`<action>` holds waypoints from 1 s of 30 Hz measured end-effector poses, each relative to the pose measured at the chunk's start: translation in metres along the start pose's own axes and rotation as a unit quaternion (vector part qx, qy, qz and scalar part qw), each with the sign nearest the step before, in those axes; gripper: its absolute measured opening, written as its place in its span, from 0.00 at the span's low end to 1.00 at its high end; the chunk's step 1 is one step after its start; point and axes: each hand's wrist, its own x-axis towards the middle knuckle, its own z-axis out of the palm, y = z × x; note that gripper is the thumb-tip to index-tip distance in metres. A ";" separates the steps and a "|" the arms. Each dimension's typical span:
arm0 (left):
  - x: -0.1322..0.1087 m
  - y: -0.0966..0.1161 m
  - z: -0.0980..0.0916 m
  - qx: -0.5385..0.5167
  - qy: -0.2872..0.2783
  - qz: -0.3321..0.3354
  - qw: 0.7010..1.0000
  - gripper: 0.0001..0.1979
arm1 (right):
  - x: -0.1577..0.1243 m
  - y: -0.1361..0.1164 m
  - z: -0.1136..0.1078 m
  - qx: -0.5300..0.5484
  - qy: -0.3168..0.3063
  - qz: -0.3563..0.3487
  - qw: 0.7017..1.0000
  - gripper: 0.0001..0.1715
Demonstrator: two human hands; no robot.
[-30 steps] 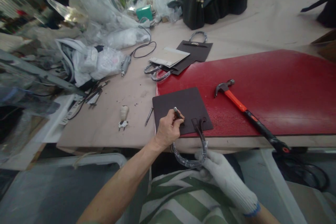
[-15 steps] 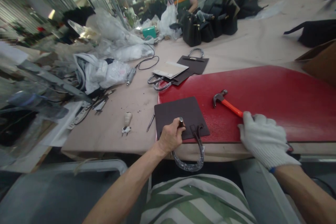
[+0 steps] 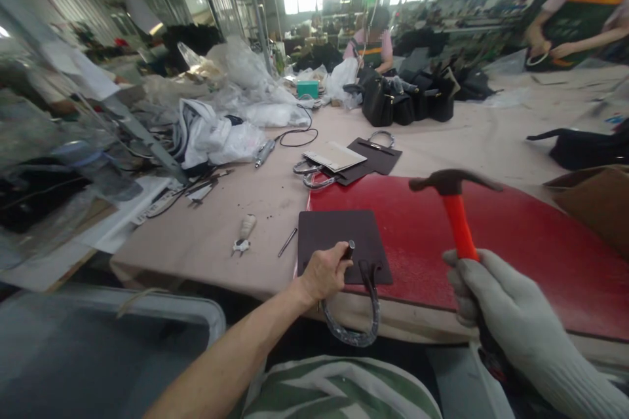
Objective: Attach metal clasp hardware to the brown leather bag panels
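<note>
My bare left hand (image 3: 324,273) pinches a short metal punch (image 3: 350,249) upright on a dark brown bag panel (image 3: 337,229). Its lower end is hidden by my fingers. A handle (image 3: 354,339) wrapped in clear film is attached near the panel's front edge and hangs over the table's edge. My gloved right hand (image 3: 506,301) is closed round the orange shaft of a claw hammer (image 3: 457,209), held up to the right of the panel with its head raised. The panel lies on a red sheet (image 3: 413,242).
Left of the panel lie a thin metal rod (image 3: 287,242) and taped nippers (image 3: 244,236). Behind it are more bag panels (image 3: 376,158) with handles and a pale board (image 3: 335,156). Black bags (image 3: 393,101) stand farther back, and two people work beyond.
My right hand has lifted the hammer off the red sheet, head now upward. My left hand still holds the punch on the panel. The camera view has tilted up.
</note>
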 end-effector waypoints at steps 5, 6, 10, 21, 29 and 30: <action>-0.001 -0.002 0.001 0.000 -0.003 0.004 1.000 0.09 | -0.018 -0.024 0.008 -0.157 -0.036 -0.134 0.978 0.22; -0.001 -0.002 0.001 0.001 -0.005 0.004 1.000 0.09 | -0.016 -0.025 0.008 -0.214 -0.055 -0.143 0.965 0.20; 0.000 -0.001 0.000 0.010 -0.009 0.003 1.000 0.08 | -0.015 -0.035 0.000 -0.255 -0.040 -0.152 0.954 0.19; 0.001 -0.004 0.001 -0.005 -0.003 -0.002 1.000 0.09 | -0.014 -0.019 0.014 -0.214 -0.079 -0.108 0.968 0.21; 0.003 0.008 -0.007 -0.056 0.003 -0.029 0.998 0.08 | 0.060 -0.005 0.095 -0.255 -0.134 -0.004 0.958 0.16; 0.002 0.009 -0.007 -0.067 -0.001 -0.034 0.997 0.10 | 0.065 -0.002 0.103 -0.262 -0.142 0.007 0.955 0.15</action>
